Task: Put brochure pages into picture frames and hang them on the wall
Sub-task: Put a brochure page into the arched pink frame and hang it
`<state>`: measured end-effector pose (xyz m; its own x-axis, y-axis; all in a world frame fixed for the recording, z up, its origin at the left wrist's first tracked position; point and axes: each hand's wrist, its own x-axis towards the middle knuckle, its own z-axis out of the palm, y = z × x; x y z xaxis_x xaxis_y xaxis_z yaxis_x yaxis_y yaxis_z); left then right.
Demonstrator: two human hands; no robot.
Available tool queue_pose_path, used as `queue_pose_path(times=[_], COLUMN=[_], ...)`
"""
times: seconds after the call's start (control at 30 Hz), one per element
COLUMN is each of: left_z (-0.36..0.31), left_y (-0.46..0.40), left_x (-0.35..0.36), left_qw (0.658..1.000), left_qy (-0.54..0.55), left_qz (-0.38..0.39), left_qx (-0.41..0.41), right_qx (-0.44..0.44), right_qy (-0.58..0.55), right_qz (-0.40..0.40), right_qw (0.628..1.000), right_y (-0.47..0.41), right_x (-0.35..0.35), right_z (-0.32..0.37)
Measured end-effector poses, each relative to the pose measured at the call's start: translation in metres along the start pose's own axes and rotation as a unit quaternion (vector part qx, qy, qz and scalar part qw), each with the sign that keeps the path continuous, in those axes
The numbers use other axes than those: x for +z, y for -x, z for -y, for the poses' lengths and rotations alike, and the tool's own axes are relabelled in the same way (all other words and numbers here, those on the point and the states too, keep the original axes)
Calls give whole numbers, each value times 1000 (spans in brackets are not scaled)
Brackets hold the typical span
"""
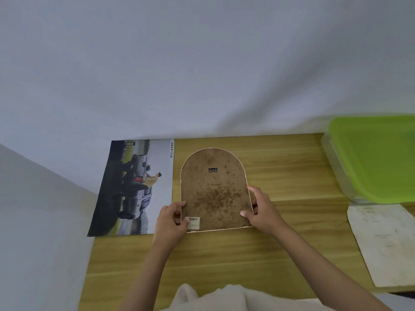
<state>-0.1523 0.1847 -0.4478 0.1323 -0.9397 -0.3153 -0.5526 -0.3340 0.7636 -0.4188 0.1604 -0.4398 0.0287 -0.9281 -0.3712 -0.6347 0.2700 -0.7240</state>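
Observation:
An arch-shaped picture frame (213, 189) lies face down on the wooden table (224, 254), its stained brown backing board up, with a small metal hanger near the top and a barcode sticker at the lower left. My left hand (171, 221) grips its lower left edge. My right hand (261, 209) grips its lower right edge, thumb on the backing. A brochure page (132, 187) showing a grey car and a person lies flat just left of the frame, partly over the table's left edge.
A clear plastic box with a green lid (377, 158) stands at the table's far right. A white printed sheet (386, 243) lies in front of it. A plain white wall (202, 63) rises behind the table. Pale cloth (213, 297) shows at the bottom.

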Motion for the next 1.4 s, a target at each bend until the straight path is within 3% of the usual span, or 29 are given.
queue_pose_path(times=[0.13,0.4,0.6,0.9,1.4], left_z=[-5,-10,-12,-14,-16], left_y=[3,6,2,2,3], left_x=[2,12,12,13,15], left_qw=[999,998,994,993,994], left_qy=[16,-52,-101,-110,-100], left_qz=[32,-1,23,27,8], left_qx=[-9,-27,-29,-36,-44], right_qx=[14,31,27,27,12], right_qy=[27,107,152,226,240], right_qz=[28,16,67,45,-19], right_qw=[999,994,986,973,970], right_y=[0,1,-25,-101,-83], right_x=[0,11,-2,-11,4], right_z=[5,12,25,63,47])
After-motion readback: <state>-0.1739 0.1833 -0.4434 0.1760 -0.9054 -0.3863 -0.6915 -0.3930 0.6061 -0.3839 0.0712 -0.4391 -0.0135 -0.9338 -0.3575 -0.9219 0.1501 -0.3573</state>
